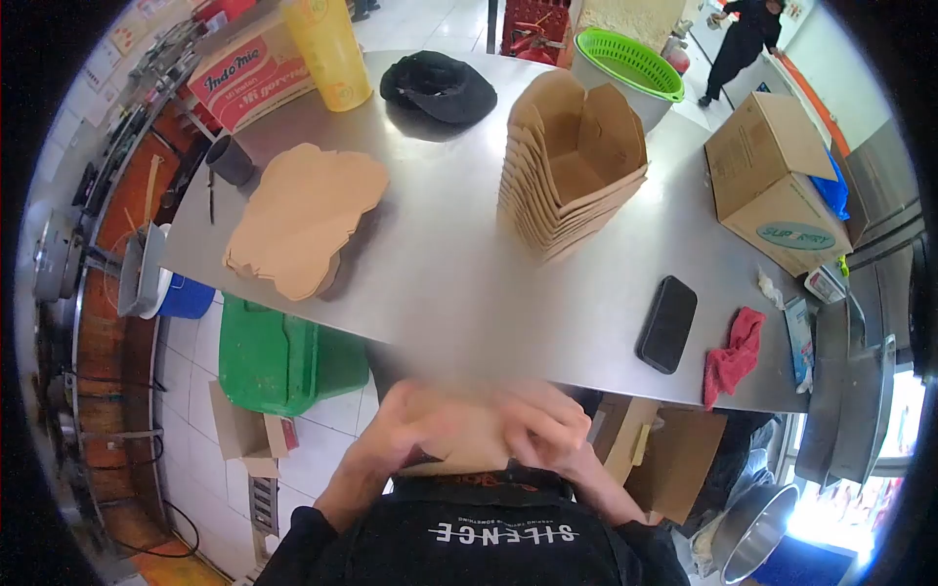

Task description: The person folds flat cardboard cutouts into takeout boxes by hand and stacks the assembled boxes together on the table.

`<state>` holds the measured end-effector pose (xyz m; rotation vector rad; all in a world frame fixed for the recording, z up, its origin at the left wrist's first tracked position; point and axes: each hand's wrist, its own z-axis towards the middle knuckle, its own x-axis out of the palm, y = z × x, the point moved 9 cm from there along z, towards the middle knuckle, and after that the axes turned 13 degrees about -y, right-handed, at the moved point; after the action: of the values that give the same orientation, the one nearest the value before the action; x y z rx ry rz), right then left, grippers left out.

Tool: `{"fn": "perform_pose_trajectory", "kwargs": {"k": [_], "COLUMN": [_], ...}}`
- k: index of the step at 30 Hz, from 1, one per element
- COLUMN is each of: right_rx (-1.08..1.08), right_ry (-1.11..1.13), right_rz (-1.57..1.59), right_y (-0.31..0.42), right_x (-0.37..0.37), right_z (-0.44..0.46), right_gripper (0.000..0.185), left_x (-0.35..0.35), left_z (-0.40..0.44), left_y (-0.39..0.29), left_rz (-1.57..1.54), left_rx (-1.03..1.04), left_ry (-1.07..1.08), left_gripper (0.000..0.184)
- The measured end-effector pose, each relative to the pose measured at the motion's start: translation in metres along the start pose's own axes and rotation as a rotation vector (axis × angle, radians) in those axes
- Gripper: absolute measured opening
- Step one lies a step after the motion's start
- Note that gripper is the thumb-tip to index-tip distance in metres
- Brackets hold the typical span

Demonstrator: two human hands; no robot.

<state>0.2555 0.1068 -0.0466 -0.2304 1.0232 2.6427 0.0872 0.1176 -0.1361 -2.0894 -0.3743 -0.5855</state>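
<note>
A brown cardboard piece (471,435), seemingly a food box blank, is held in front of my body at the table's near edge. My left hand (403,427) grips its left side and my right hand (545,422) its right side, with the fingers bent. Blur hides the folds and the exact fingertip positions. Beyond the hands, a tall nested stack of folded cardboard boxes (567,200) rests on the metal table (440,264). To the left lies a pile of flat cardboard blanks (305,210).
A black cap (438,88), yellow roll (330,59) and Indomie carton (249,78) are at the back. A phone (667,324), red cloth (735,354) and cardboard carton (762,181) lie right. A green bin (269,356) stands below left. Another person (747,44) is far off.
</note>
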Motion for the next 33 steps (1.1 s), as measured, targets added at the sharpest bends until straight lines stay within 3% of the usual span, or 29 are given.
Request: {"fn": "perform_pose_trajectory", "kwargs": {"k": [3,5,8,12,15,18,21,23,24,26,27,29,30,31,33], "right_rx": [0.055,0.040,0.064,0.081,0.040,0.086,0.031,-0.111,-0.041,0.037,0.099,-0.032,-0.150,-0.168,-0.260], "right_ry": [0.009,0.009,-0.038,-0.066,-0.068,-0.077,-0.015,0.227,0.303,0.241,0.185,0.081,-0.001,0.003,0.104], "right_rz": [-0.019,-0.032,-0.023,0.008,0.022,0.031,-0.035,-0.346,-0.377,-0.282,-0.180,-0.063,0.060,0.077,0.185], "right_y": [-0.006,-0.004,0.001,0.001,0.001,-0.006,-0.002,0.003,0.002,0.011,0.012,0.009,0.015,0.016,0.028], "right_x": [0.004,0.006,0.003,-0.001,0.002,0.005,0.012,0.026,0.027,0.021,0.018,0.015,0.008,0.007,0.015], "right_z": [-0.008,-0.011,-0.007,-0.006,-0.007,-0.009,-0.010,-0.014,-0.014,-0.001,0.004,0.000,-0.002,-0.002,-0.008], "right_gripper": [0.031,0.029,0.029,0.029,0.030,0.033,0.038,0.049,0.059,0.060,0.060,0.055,0.049,0.049,0.036], "left_x": [-0.006,-0.019,-0.015,-0.008,-0.009,-0.008,0.020,-0.003,-0.007,0.036,0.040,0.057,0.039,0.028,-0.006], "left_z": [-0.011,-0.017,-0.015,-0.010,-0.013,-0.020,-0.021,-0.022,-0.023,-0.026,-0.026,-0.038,-0.043,-0.041,-0.023], "left_y": [0.014,0.017,0.019,0.017,0.016,-0.003,-0.012,0.002,0.004,-0.030,-0.029,-0.034,-0.021,-0.018,-0.001], "left_rz": [0.231,0.452,0.188,0.039,-0.014,0.496,0.594,0.601,0.606,0.432,0.443,-0.285,-0.296,-0.292,-0.141], "left_rx": [-0.069,-0.100,-0.188,-0.167,-0.093,0.001,0.056,-0.044,-0.082,0.323,0.327,0.214,0.183,0.207,0.109], "left_ry": [-0.085,-0.250,-0.248,-0.113,-0.041,-0.210,0.026,-0.118,-0.163,0.086,0.095,0.361,0.377,0.372,0.093], "left_gripper": [0.045,0.051,0.035,0.030,0.053,0.053,0.061,0.066,0.068,0.044,0.044,0.060,0.072,0.072,0.085]}}
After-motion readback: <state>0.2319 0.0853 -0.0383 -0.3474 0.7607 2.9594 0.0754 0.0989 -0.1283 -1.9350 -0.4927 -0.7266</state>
